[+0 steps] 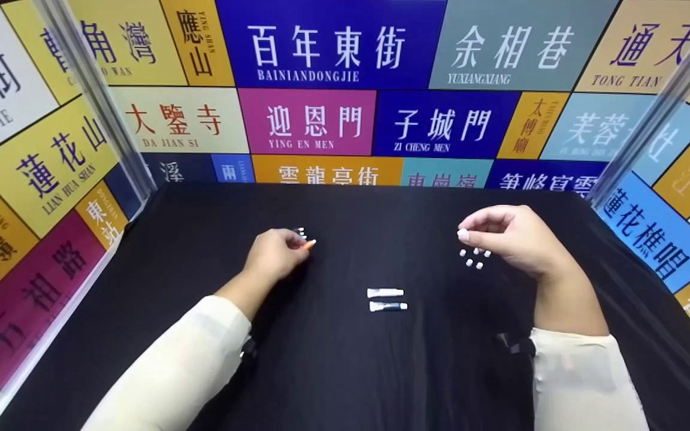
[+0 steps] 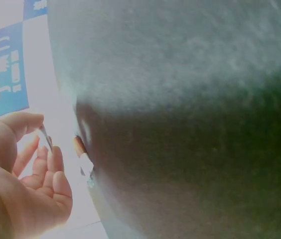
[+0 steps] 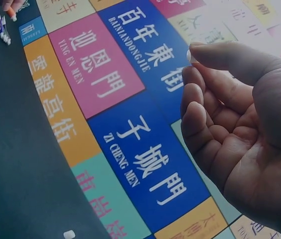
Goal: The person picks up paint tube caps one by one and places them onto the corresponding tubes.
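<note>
On the black tabletop (image 1: 345, 371) my left hand (image 1: 296, 246) rests at centre left, fingers curled. In the left wrist view my left hand (image 2: 37, 137) pinches a thin small piece (image 2: 45, 136) between thumb and forefinger. An orange-tipped piece (image 1: 309, 243) shows right at the fingertips; whether it is the same piece I cannot tell. A few small pen-like pieces (image 1: 300, 231) lie just beyond. My right hand (image 1: 468, 232) hovers at centre right and pinches a small white cap (image 3: 192, 57). Several white caps (image 1: 475, 258) lie under it.
Two short white tubes (image 1: 386, 293) (image 1: 388, 306) lie side by side in the middle of the table. Walls with colourful sign panels (image 1: 321, 120) close in the back and both sides. Metal posts (image 1: 99, 102) stand at the back corners.
</note>
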